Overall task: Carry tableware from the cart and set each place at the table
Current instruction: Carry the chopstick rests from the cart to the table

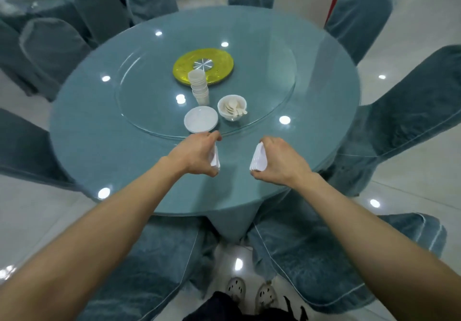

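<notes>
Covered chairs [311, 258] hem the table [99, 146]. On its turntable [149, 96]: stacked cups [199, 88], a plate [200, 118], a bowl [220, 105] holding spoons [234, 109]. Nearer me, my left hand [197, 153] grips one dish stack [215, 159], my right hand [277, 161] another stack [258, 160].

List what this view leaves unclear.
Head view:
- Left stack: count hidden behind the left hand.
- Right stack: edges too fine to count; right hand covers its back.
- Spoons in the bowl: overlapping, too small to count.
- Cart: outside the frame.
</notes>
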